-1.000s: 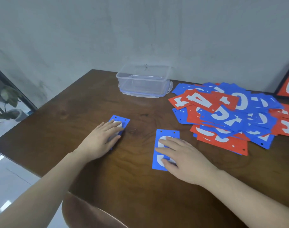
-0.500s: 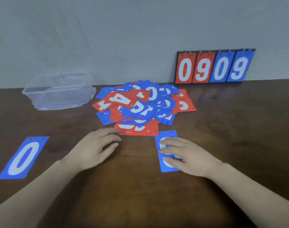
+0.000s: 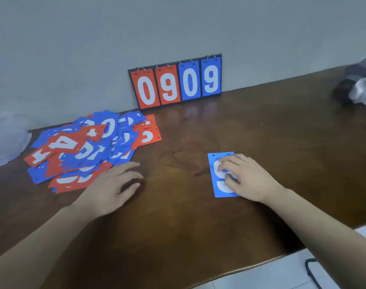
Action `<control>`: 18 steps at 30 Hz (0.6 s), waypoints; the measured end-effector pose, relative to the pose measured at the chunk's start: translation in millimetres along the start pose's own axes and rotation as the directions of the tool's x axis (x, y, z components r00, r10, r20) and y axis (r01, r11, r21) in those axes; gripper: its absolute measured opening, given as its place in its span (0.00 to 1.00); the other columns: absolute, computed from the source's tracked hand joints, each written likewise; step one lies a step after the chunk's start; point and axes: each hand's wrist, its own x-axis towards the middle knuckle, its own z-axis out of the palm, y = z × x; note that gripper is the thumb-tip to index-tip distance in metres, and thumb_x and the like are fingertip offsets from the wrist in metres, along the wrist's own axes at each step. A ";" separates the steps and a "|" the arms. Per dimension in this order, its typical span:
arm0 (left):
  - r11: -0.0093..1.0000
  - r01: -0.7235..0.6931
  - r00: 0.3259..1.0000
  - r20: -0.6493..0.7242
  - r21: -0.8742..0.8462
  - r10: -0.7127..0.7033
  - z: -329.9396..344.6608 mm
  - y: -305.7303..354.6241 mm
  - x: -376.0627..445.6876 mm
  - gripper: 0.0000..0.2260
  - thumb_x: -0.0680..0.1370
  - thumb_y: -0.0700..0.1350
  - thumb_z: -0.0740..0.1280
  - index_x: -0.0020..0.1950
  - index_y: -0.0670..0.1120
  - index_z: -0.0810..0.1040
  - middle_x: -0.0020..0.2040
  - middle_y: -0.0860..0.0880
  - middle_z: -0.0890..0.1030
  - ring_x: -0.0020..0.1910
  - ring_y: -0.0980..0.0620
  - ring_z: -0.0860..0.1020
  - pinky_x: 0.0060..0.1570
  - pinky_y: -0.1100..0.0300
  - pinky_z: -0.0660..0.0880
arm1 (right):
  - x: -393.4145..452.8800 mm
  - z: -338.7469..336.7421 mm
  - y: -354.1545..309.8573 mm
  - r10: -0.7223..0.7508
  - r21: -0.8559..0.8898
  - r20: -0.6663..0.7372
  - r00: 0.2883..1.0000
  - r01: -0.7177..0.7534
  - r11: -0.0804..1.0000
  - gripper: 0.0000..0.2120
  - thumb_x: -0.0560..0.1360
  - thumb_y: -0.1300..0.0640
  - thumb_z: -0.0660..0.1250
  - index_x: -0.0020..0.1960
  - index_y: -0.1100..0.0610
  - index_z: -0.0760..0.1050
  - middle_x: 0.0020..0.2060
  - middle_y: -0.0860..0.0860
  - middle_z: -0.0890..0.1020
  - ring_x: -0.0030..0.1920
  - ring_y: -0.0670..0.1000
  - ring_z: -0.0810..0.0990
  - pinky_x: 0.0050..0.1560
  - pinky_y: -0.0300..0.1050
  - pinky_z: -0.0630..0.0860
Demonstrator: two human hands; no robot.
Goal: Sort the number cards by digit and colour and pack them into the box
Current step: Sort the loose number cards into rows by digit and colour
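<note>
A loose pile of red and blue number cards (image 3: 88,149) lies at the left of the brown table (image 3: 178,226). One blue card (image 3: 218,187) lies flat by itself to the right. My right hand (image 3: 246,178) presses on that card with straight fingers and covers most of its white digit. My left hand (image 3: 113,188) hovers palm down with relaxed fingers just right of the pile's near edge and holds nothing. The clear plastic box (image 3: 7,138) shows only as a blurred corner at the far left edge.
A flip scoreboard (image 3: 176,82) reading 0909, two red and two blue cards, leans on the wall at the back. A dark object under clear plastic (image 3: 359,86) sits at the far right. The table's front edge runs low on the right, with pale floor beyond.
The view has swung right. My right hand has slid the blue card to the right, away from the pile. My left hand left the blue 0 card, which is now out of view.
</note>
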 end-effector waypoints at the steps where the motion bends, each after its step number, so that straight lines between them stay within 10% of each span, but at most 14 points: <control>1: 1.000 0.011 1.000 0.006 0.007 -0.011 2.5 7.6 4.1 0.22 0.78 0.64 0.53 0.62 0.57 0.79 0.73 0.57 0.70 0.69 0.55 0.72 0.65 0.56 0.69 | -0.1 -3.0 8.6 0.008 0.005 0.003 1.000 -0.008 1.000 0.17 0.76 0.46 0.54 0.59 0.46 0.77 0.61 0.39 0.78 0.62 0.49 0.74 0.54 0.44 0.70; 7: 0.994 0.107 0.994 0.033 0.020 -0.108 6.5 32.2 13.0 0.12 0.82 0.56 0.63 0.63 0.55 0.79 0.74 0.57 0.69 0.70 0.55 0.71 0.65 0.59 0.67 | 5.8 -11.8 36.8 -0.068 0.076 0.058 0.996 0.064 0.995 0.23 0.78 0.36 0.55 0.64 0.44 0.79 0.64 0.40 0.77 0.62 0.48 0.74 0.63 0.48 0.72; 18: 0.973 0.230 0.973 -0.027 0.006 -0.230 -15.2 0.8 -22.9 0.10 0.81 0.50 0.67 0.62 0.55 0.79 0.73 0.55 0.71 0.70 0.53 0.71 0.65 0.54 0.72 | 42.1 -8.5 6.1 -0.154 0.115 -0.001 0.988 0.153 0.982 0.13 0.79 0.47 0.66 0.62 0.46 0.80 0.64 0.43 0.78 0.66 0.48 0.73 0.65 0.49 0.69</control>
